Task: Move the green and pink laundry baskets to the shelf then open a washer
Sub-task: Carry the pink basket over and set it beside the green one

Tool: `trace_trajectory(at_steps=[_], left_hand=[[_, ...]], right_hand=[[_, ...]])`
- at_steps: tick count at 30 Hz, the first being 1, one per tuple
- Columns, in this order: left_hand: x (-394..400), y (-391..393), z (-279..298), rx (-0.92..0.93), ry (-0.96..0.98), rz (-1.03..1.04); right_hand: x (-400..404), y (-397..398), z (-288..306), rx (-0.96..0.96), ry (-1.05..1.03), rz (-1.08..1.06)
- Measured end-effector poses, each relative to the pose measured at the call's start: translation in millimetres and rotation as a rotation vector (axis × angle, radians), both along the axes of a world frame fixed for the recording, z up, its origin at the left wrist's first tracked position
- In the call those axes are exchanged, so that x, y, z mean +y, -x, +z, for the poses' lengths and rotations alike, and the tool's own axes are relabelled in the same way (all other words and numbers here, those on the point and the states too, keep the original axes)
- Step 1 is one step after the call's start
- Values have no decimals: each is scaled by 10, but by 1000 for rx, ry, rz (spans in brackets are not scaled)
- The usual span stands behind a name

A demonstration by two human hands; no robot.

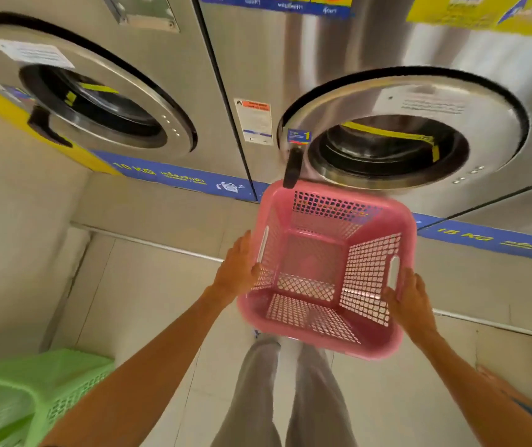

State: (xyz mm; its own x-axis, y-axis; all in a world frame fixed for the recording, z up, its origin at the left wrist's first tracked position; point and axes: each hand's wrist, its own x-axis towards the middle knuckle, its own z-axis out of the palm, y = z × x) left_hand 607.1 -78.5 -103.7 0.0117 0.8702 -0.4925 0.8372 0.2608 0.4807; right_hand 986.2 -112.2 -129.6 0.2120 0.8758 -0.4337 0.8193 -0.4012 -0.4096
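An empty pink laundry basket [322, 269] with lattice walls hangs in the air in front of the washers, tilted toward me. My left hand [237, 269] grips its left rim beside the handle slot. My right hand [409, 298] holds its right rim by the other handle slot. A green laundry basket [32, 391] sits at the bottom left, partly cut off by the frame. Two steel front-load washers face me: the left washer [96, 104] and the right washer [403, 130], both with round doors closed and black handles.
A raised tiled step [148, 240] runs along the base of the washers. My legs in grey trousers [290, 398] stand on the pale tiled floor below the pink basket. A wall [6, 221] closes the left side. No shelf is in view.
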Motion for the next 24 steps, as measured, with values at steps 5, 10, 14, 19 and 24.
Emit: trace_trajectory(at_steps=[5,10,14,19,24], left_hand=[[155,-110,-508,-52,-110,43],[200,-234,-804,-125,-205,138],[177,-225,-941,-119,-231,151],[155,-229,-962,-124,-234,146],[-48,-179,-990,-103,-250,186]], right_hand=[[51,-179,-449,53,-159,-3],[45,-271,-694,32,-216,-5],[101,-281,-752,38,-235,-16],[145,-235,-749,65,-199,-51],[92,-195,-714,77,-199,5]])
